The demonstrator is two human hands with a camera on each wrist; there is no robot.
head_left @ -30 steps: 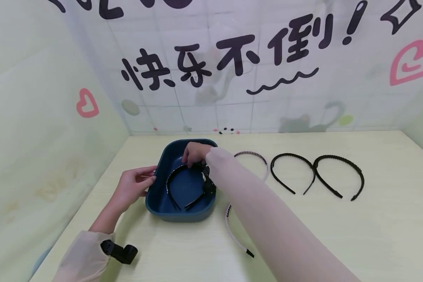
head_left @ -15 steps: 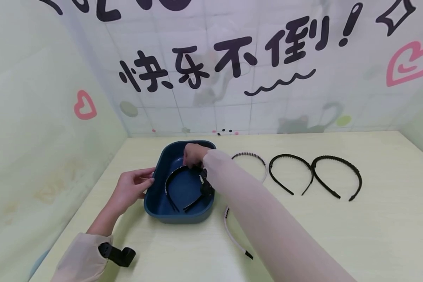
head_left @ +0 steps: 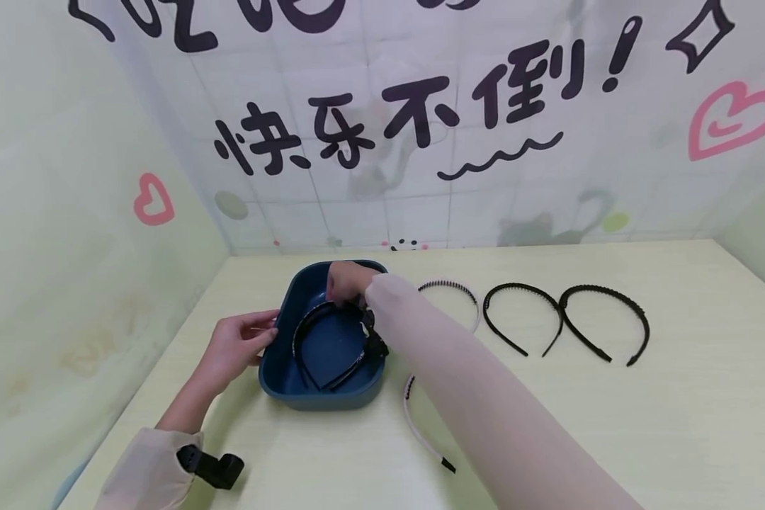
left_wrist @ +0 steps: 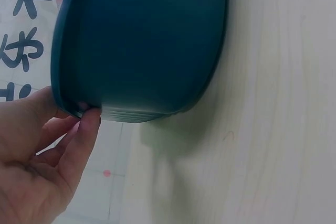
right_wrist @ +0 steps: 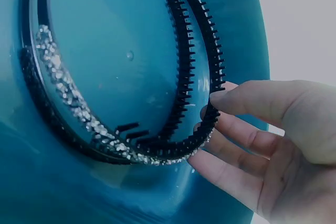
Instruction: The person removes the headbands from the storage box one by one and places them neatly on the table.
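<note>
My left hand (head_left: 236,347) pinches the left rim of a blue plastic bin (head_left: 321,402), thumb outside in the left wrist view. My right hand (head_left: 347,282) reaches inside the bin and holds a black toothed headband (right_wrist: 79,106) with silver glitter along its outer side. Thumb and fingers grip this headband at its curved top. Below it in the right wrist view lies a second black headband (right_wrist: 46,114) with teeth, on the bin's bottom. The two bands overlap, slightly out of line. In the head view, the right sleeve hides part of the bin's right side.
Right of the bin lie two black headbands (head_left: 524,285) (head_left: 640,308), their sides meeting. Nearer are a white headband with a dark toothed top (head_left: 475,319) and a white headband end with a black tip (head_left: 423,438), partly behind the right sleeve. A printed cloth (head_left: 414,205) hangs behind the table.
The head view has tilted up slightly. The headband in my right hand has shifted a little left and nearer within the bin. My left hand keeps its hold on the rim.
</note>
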